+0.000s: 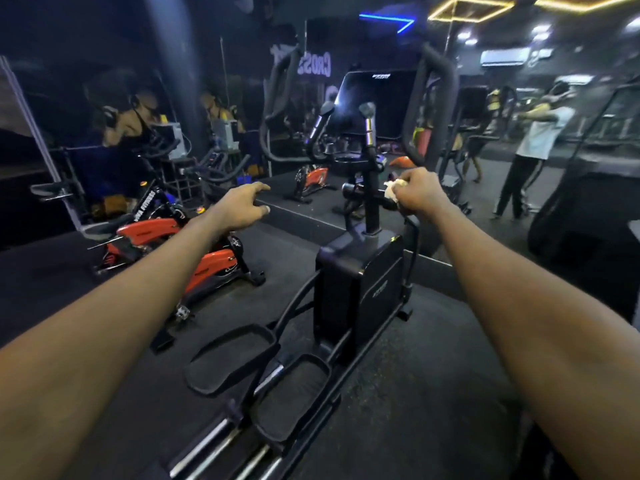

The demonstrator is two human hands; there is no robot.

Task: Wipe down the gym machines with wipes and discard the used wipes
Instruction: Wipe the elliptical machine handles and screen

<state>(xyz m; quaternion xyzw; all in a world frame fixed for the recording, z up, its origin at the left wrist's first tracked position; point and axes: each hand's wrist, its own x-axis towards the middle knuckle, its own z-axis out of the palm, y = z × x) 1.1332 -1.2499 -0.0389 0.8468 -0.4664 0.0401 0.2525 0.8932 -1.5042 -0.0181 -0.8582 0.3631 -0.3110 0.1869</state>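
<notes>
A black elliptical machine [360,282] stands in front of me, with its pedals low in the view and its dark console [377,102] near a mirror wall. My right hand [415,192] grips a crumpled white wipe [393,188] and holds it against the machine's short crossbar [356,190], just right of the upright post. My left hand [242,206] hovers in the air to the left of the post with its fingers loosely spread, touching nothing.
An orange and black spin bike [180,244] stands on the floor to the left. A mirror wall [502,116] behind the machine reflects people and other equipment. A large dark machine [588,202] stands at the right edge. Dark rubber floor [415,393] lies around the elliptical.
</notes>
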